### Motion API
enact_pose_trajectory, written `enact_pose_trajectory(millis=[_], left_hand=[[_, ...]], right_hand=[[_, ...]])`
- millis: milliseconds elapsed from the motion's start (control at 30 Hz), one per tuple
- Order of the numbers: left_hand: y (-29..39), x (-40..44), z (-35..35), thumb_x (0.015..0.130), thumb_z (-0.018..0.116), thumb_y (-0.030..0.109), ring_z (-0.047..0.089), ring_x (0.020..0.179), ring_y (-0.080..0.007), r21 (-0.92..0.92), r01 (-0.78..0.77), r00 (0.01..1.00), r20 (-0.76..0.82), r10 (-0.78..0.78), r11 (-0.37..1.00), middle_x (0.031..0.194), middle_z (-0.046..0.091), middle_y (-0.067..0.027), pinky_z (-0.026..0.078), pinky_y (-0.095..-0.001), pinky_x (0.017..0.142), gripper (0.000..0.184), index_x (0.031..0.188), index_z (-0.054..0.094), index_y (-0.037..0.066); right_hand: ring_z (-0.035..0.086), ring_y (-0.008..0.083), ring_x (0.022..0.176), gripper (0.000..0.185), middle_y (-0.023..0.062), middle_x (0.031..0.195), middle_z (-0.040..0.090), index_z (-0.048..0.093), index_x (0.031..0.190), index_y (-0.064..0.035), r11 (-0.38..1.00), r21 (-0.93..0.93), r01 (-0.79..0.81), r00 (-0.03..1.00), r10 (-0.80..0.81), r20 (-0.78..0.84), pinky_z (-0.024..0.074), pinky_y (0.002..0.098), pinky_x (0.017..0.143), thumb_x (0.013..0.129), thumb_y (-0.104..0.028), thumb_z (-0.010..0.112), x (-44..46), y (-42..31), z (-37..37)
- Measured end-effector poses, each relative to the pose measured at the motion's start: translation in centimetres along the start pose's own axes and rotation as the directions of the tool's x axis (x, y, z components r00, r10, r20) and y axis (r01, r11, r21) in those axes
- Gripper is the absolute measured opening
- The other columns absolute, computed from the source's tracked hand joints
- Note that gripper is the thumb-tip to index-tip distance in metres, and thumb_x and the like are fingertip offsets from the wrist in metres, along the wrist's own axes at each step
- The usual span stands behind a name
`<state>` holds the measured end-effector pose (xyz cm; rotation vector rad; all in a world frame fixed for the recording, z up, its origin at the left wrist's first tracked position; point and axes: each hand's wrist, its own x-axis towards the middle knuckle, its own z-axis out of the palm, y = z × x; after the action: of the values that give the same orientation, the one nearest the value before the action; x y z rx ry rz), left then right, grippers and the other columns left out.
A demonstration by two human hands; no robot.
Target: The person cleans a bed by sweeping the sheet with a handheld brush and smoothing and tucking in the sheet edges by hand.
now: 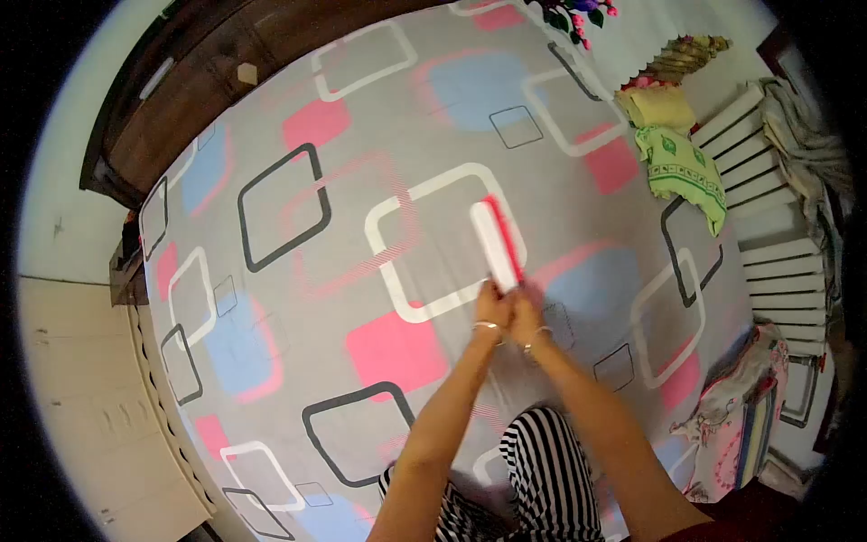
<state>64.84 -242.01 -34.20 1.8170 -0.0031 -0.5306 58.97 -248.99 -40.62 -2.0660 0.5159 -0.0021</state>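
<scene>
Observed: one person on a bed, both arms stretched forward above a grey sheet (280, 294) printed with pink, blue, white and charcoal rounded squares. The left hand (489, 310) and the right hand (524, 318) are pressed together, side by side, gripping the near end of a brush (488, 239). Individual fingers cannot be told apart. A bangle (488, 326) circles the left wrist; a second is noted on the right wrist.

The brush has a white back and red bristles, its outline slightly blurred. It lies near the middle of the bed, well in from every edge, its free end pointing toward the far edge. Whether the bristles touch the sheet cannot be determined.

Knees in black-and-white striped trousers (551, 470) are at the near edge, behind the hands.

Perimeter: dark wooden furniture (208, 90) borders the far left edge; a pale cabinet (108, 406) stands beyond the left edge. Along the right edge are a green patterned cloth (682, 176), a yellow bundle (659, 107) and white slatted rails (781, 280). Pink printed fabric (718, 461) sits by the near right corner.
</scene>
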Motion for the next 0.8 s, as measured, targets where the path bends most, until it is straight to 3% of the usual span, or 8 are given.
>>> enact_pose_trajectory(millis=[33, 67, 133, 167, 200, 400, 467, 800], left_hand=[[-1.4, -0.7, -3.3, 0.076, 0.064, 0.020, 0.060, 0.075, -0.0248, -0.153, 0.004, 0.999, -0.052, -0.012, 0.988, 0.086, 0.062, -0.0159, 0.048, -0.0343, 0.067, 0.033, 0.096, 0.053, -0.004], [-2.5, -1.6, -6.6, 0.076, 0.064, 0.018, 0.057, 0.070, -0.0196, 0.166, -0.035, 0.990, -0.126, 0.057, 0.986, 0.079, 0.061, -0.0116, 0.047, -0.0336, 0.061, 0.027, 0.090, 0.054, -0.003], [-8.4, -3.2, -12.1, 0.073, 0.066, 0.016, 0.054, 0.065, -0.0167, -0.221, 0.041, 0.967, -0.237, -0.094, 0.974, 0.075, 0.058, -0.0111, 0.045, -0.0323, 0.058, 0.027, 0.087, 0.052, -0.003], [-10.3, -4.4, -15.9, 0.074, 0.065, 0.014, 0.054, 0.065, -0.0164, 0.088, 0.204, 0.949, -0.261, -0.175, 0.975, 0.075, 0.059, -0.0102, 0.045, -0.0318, 0.057, 0.024, 0.087, 0.052, -0.003], [-10.9, -7.1, -18.5, 0.075, 0.065, 0.012, 0.053, 0.064, -0.0151, -0.396, -0.006, 0.932, -0.334, -0.138, 0.918, 0.075, 0.058, -0.0085, 0.044, -0.0302, 0.054, 0.020, 0.081, 0.052, -0.002], [-18.6, -25.6, -33.9, 0.075, 0.072, 0.017, 0.046, 0.054, -0.0087, -0.390, 0.172, 0.713, -0.584, -0.387, 0.905, 0.063, 0.051, -0.0012, 0.037, -0.0243, 0.045, 0.026, 0.071, 0.050, 0.003], [-21.9, -31.7, -36.1, 0.076, 0.071, 0.015, 0.046, 0.054, -0.0090, -0.550, 0.122, 0.632, -0.598, -0.492, 0.826, 0.063, 0.051, -0.0011, 0.038, -0.0244, 0.045, 0.025, 0.070, 0.050, 0.003], [-20.8, -38.1, -34.9, 0.075, 0.070, 0.012, 0.053, 0.059, -0.0124, -0.348, 0.224, 0.479, -0.774, -0.414, 0.910, 0.070, 0.057, -0.0066, 0.045, -0.0250, 0.051, 0.026, 0.080, 0.049, -0.003]], right_hand=[[0.058, 0.0268, 0.086, 0.017, 0.0153, 0.091, 0.061, 0.056, 0.093, -0.0044, 0.991, -0.126, 0.045, 0.997, -0.037, 0.065, 0.0459, 0.0374, 0.076, 0.079, -0.014, 0.057, -0.7, -3.2, 1.6], [0.058, 0.0332, 0.091, 0.018, 0.0198, 0.095, 0.061, 0.056, 0.092, -0.0050, 0.994, -0.109, 0.021, 0.988, -0.004, 0.156, 0.0455, 0.0402, 0.077, 0.078, -0.015, 0.057, -2.0, -8.3, 1.6], [0.060, 0.0328, 0.090, 0.019, 0.0177, 0.096, 0.062, 0.055, 0.094, -0.0057, 0.999, -0.043, -0.007, 0.957, 0.019, 0.289, 0.0461, 0.0416, 0.077, 0.079, -0.017, 0.056, -4.2, -12.5, 6.6], [0.060, 0.0333, 0.092, 0.024, 0.0189, 0.097, 0.062, 0.055, 0.098, -0.0046, 0.988, -0.131, 0.085, 0.921, -0.028, 0.388, 0.0467, 0.0415, 0.078, 0.078, -0.018, 0.057, -5.1, -10.7, 11.6], [0.060, 0.0343, 0.091, 0.023, 0.0207, 0.095, 0.062, 0.058, 0.095, -0.0025, 0.999, -0.034, -0.040, 0.916, 0.050, 0.398, 0.0474, 0.0423, 0.077, 0.078, -0.016, 0.056, -7.4, -14.9, 13.1], [0.064, 0.0307, 0.081, 0.018, 0.0158, 0.084, 0.065, 0.063, 0.080, -0.0028, 0.964, -0.230, 0.135, 0.725, 0.062, 0.686, 0.0487, 0.0397, 0.070, 0.080, -0.018, 0.053, -22.6, -22.8, 26.6], [0.063, 0.0310, 0.088, 0.019, 0.0158, 0.095, 0.065, 0.061, 0.094, -0.0064, 0.890, -0.295, 0.348, 0.473, 0.105, 0.875, 0.0487, 0.0402, 0.074, 0.082, -0.018, 0.053, -26.0, -27.1, 26.1], [0.061, 0.0324, 0.093, 0.024, 0.0176, 0.099, 0.063, 0.059, 0.100, -0.0043, 0.988, -0.018, 0.150, 0.382, -0.041, 0.923, 0.0471, 0.0405, 0.078, 0.079, -0.016, 0.055, -32.7, -23.5, 27.7]])
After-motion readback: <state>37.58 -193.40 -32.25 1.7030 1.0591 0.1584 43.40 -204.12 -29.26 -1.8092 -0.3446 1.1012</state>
